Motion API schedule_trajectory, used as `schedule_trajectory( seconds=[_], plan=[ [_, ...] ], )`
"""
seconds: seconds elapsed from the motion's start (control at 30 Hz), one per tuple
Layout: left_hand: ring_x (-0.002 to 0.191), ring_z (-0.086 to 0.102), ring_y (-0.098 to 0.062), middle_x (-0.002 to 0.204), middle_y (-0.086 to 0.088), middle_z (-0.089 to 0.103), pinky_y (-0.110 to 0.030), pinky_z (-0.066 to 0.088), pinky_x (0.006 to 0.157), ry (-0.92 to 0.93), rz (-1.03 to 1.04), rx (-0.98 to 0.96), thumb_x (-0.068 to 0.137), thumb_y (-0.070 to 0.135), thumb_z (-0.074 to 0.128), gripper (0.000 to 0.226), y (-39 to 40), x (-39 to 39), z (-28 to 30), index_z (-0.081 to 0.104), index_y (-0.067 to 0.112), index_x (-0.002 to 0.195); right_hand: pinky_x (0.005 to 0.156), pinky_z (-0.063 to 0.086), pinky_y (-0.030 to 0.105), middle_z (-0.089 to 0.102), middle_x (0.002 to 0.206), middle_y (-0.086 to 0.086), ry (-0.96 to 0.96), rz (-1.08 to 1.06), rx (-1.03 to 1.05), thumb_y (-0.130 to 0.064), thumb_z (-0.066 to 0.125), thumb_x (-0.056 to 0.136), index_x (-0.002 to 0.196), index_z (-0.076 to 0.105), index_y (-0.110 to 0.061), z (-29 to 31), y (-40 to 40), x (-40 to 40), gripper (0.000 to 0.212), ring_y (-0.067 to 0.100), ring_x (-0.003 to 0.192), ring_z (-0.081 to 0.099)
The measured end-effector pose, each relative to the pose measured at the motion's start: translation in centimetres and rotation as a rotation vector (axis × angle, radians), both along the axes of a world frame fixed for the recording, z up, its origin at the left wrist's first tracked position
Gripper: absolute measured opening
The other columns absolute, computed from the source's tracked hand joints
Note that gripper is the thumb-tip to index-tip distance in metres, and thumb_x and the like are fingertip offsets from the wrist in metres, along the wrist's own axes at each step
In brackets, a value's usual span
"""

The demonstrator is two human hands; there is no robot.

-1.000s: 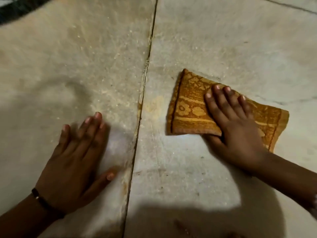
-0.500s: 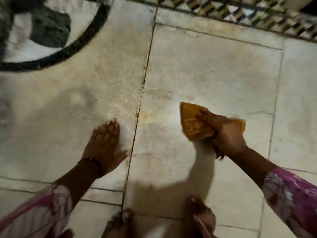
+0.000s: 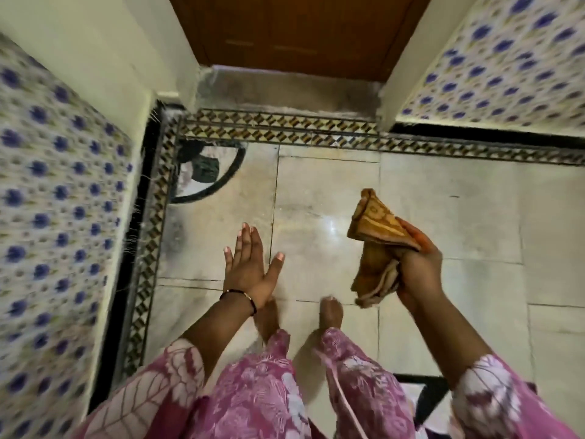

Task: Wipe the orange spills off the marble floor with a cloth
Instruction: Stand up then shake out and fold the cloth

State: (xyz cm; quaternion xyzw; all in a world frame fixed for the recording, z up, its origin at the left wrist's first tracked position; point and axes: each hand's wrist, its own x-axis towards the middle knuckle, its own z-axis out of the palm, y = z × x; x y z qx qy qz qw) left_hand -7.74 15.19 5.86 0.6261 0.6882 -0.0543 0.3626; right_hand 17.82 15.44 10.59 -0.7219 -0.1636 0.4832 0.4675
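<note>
I look down from standing height at the pale marble floor (image 3: pixel 326 198). My right hand (image 3: pixel 418 274) grips a folded orange patterned cloth (image 3: pixel 376 229) and holds it in the air, well above the floor. My left hand (image 3: pixel 250 264) hangs over the floor with straight, spread fingers and holds nothing; a dark band circles its wrist. No orange spill shows plainly on the slabs from here. My bare feet (image 3: pixel 330 315) stand on the marble below the hands.
A brown wooden door (image 3: pixel 300 33) with a grey threshold (image 3: pixel 285 93) lies ahead. Blue-flowered tiled walls (image 3: pixel 57 201) close in left and right. A patterned border strip (image 3: pixel 316 134) and a black ring inlay (image 3: pixel 205 172) mark the floor.
I have risen from crouching to standing. The cloth left the floor and is now held up in my right hand. My left hand came off the floor.
</note>
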Motion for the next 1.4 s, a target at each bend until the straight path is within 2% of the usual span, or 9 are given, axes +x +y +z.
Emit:
schedule_trajectory(
  seconds=[0.13, 0.33, 0.47, 0.6, 0.7, 0.8, 0.97, 1.1, 1.4],
  plan=[
    [0.147, 0.001, -0.017, 0.159, -0.001, 0.005, -0.031, 0.000, 0.117, -0.241, 0.017, 0.163, 0.075, 0.071, 0.021, 0.093, -2.7, 1.2, 9.9, 0.018, 0.017, 0.150, 0.089, 0.053, 0.050, 0.069, 0.104, 0.021, 0.142, -0.006, 0.078, 0.019, 0.047, 0.070, 0.109, 0.067, -0.004, 8.3, -4.4, -2.9, 0.049, 0.040, 0.095, 0.066],
    [0.101, 0.062, -0.012, 0.107, 0.004, 0.070, -0.023, 0.046, 0.088, -0.867, 0.263, 0.036, 0.084, 0.037, 0.067, 0.029, -9.4, 7.0, 19.8, 0.066, 0.020, 0.108, 0.088, 0.052, 0.048, 0.070, 0.101, 0.022, 0.289, 0.104, 0.259, 0.008, 0.052, 0.086, 0.110, 0.064, 0.001, 16.0, -11.8, -4.9, 0.028, 0.037, 0.093, 0.067],
    [0.109, 0.056, -0.015, 0.120, 0.003, 0.059, -0.028, 0.046, 0.091, -0.869, 0.392, 0.164, 0.072, 0.043, 0.075, 0.064, -15.2, 9.7, 22.9, 0.054, 0.014, 0.124, 0.088, 0.053, 0.050, 0.069, 0.102, 0.023, 0.356, 0.139, 0.352, -0.003, 0.048, 0.095, 0.110, 0.063, -0.004, 20.4, -16.9, -3.8, 0.022, 0.039, 0.095, 0.066],
    [0.100, 0.057, -0.010, 0.118, 0.006, 0.057, -0.018, 0.046, 0.079, -0.778, 0.400, 0.474, 0.084, 0.026, 0.068, 0.035, -19.8, 10.8, 27.1, 0.054, 0.028, 0.117, 0.094, 0.049, 0.053, 0.069, 0.109, 0.019, 0.368, 0.181, 0.421, -0.021, 0.048, 0.097, 0.115, 0.063, -0.015, 23.6, -20.6, -2.7, 0.024, 0.037, 0.104, 0.064],
    [0.102, 0.060, -0.010, 0.108, 0.007, 0.065, -0.021, 0.049, 0.083, -0.996, 0.347, 0.302, 0.095, 0.030, 0.051, 0.011, -22.1, 12.2, 30.8, 0.059, 0.032, 0.103, 0.093, 0.051, 0.042, 0.070, 0.111, 0.009, 0.363, 0.228, 0.419, -0.039, 0.044, 0.096, 0.123, 0.059, -0.018, 25.4, -22.5, -3.2, 0.038, 0.024, 0.106, 0.066],
    [0.118, 0.056, -0.020, 0.121, -0.002, 0.061, -0.029, 0.045, 0.095, -1.185, 0.380, 0.132, 0.098, 0.038, 0.039, 0.032, -24.2, 13.8, 33.6, 0.057, 0.021, 0.119, 0.093, 0.048, 0.035, 0.071, 0.112, 0.003, 0.482, 0.233, 0.332, -0.052, 0.047, 0.088, 0.122, 0.062, -0.018, 27.5, -24.4, -4.8, 0.051, 0.019, 0.108, 0.063],
    [0.108, 0.062, -0.024, 0.099, 0.001, 0.069, -0.034, 0.046, 0.095, -1.235, 0.513, 0.235, 0.096, 0.033, 0.046, 0.023, -25.1, 13.3, 35.3, 0.064, 0.019, 0.093, 0.076, 0.051, 0.034, 0.073, 0.098, 0.012, 0.666, 0.214, 0.340, -0.043, 0.035, 0.099, 0.112, 0.065, -0.007, 31.1, -26.0, -4.9, 0.049, 0.023, 0.093, 0.067],
    [0.102, 0.064, -0.029, 0.107, -0.014, 0.068, -0.044, 0.049, 0.093, -1.274, 0.553, 0.189, 0.099, 0.028, 0.043, 0.027, -24.2, 9.2, 37.1, 0.060, 0.011, 0.110, 0.079, 0.051, 0.046, 0.070, 0.102, 0.024, 0.775, 0.180, 0.410, -0.046, 0.029, 0.099, 0.105, 0.067, -0.002, 33.0, -26.5, -4.0, 0.058, 0.036, 0.093, 0.067],
    [0.066, 0.070, -0.020, 0.068, -0.008, 0.072, -0.040, 0.055, 0.074, -1.298, 0.474, 0.141, 0.093, 0.011, 0.054, 0.015, -22.1, -1.4, 40.9, 0.059, 0.009, 0.080, 0.075, 0.056, 0.044, 0.070, 0.086, 0.013, 0.428, 0.348, 0.381, -0.006, 0.055, 0.085, 0.108, 0.061, -0.008, 36.4, -26.2, -1.2, 0.024, 0.026, 0.079, 0.069]
  ],
)
